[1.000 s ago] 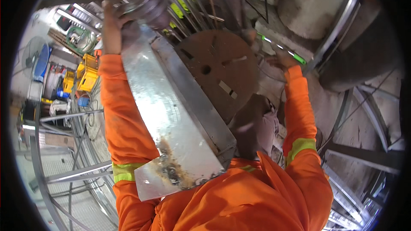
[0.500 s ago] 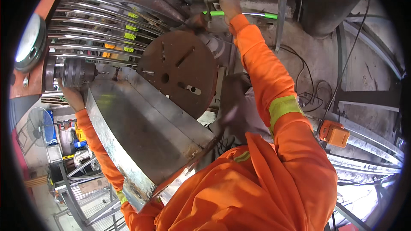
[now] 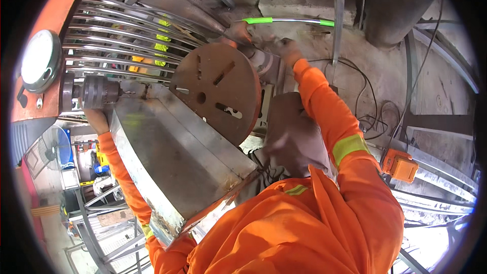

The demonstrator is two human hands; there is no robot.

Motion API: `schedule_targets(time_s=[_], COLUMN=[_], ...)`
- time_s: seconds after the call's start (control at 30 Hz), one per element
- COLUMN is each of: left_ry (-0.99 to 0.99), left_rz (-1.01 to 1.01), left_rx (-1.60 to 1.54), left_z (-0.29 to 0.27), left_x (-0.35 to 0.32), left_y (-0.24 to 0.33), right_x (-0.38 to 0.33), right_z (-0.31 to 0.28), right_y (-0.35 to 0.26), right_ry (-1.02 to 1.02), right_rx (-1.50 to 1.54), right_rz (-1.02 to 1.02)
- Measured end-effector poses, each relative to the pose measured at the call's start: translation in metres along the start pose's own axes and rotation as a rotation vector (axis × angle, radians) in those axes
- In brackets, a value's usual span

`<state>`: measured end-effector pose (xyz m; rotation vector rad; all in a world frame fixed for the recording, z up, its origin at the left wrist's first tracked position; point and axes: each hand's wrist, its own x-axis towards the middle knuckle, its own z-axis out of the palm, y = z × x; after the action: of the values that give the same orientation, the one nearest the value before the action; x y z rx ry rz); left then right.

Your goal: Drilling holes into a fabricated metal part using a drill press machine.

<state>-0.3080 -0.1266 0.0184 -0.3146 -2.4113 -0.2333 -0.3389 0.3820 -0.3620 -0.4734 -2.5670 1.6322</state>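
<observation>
A large bent sheet-metal piece (image 3: 175, 152) slants in front of me, its far end close to the drill bit (image 3: 128, 93) in the drill chuck (image 3: 99, 92). Below that chuck, my left hand (image 3: 96, 120) is at the piece's far left edge, fingers hidden. The piece lies against a round brown slotted drill table (image 3: 215, 83). Beyond the table, my right hand (image 3: 290, 52) is beside the grey machine parts (image 3: 264, 62). It is blurred but looks closed around something small and dark that I cannot make out.
Shiny metal bars (image 3: 122, 38) run behind the chuck. A round white-faced fixture (image 3: 39, 62) sits on the orange machine body (image 3: 50, 25). To the right are an orange battery pack (image 3: 399, 166), black cables (image 3: 368, 91) and an upright metal bar (image 3: 339, 15). A fan (image 3: 55, 147) stands far left.
My right hand has swung down toward me and a little to the right. My left hand stays at the sheet-metal piece below the chuck. The whole view has shifted slightly.
</observation>
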Motion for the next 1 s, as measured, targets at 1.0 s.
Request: schedule_targets(time_s=[1.0], left_ry=[-0.008], left_rz=[-0.073], left_rx=[-0.089], left_z=[-0.036], left_x=[-0.022], left_y=[-0.034], right_x=[0.022], right_z=[-0.050], right_y=[-0.136], right_ry=[0.144], right_rx=[0.027], right_rz=[-0.276])
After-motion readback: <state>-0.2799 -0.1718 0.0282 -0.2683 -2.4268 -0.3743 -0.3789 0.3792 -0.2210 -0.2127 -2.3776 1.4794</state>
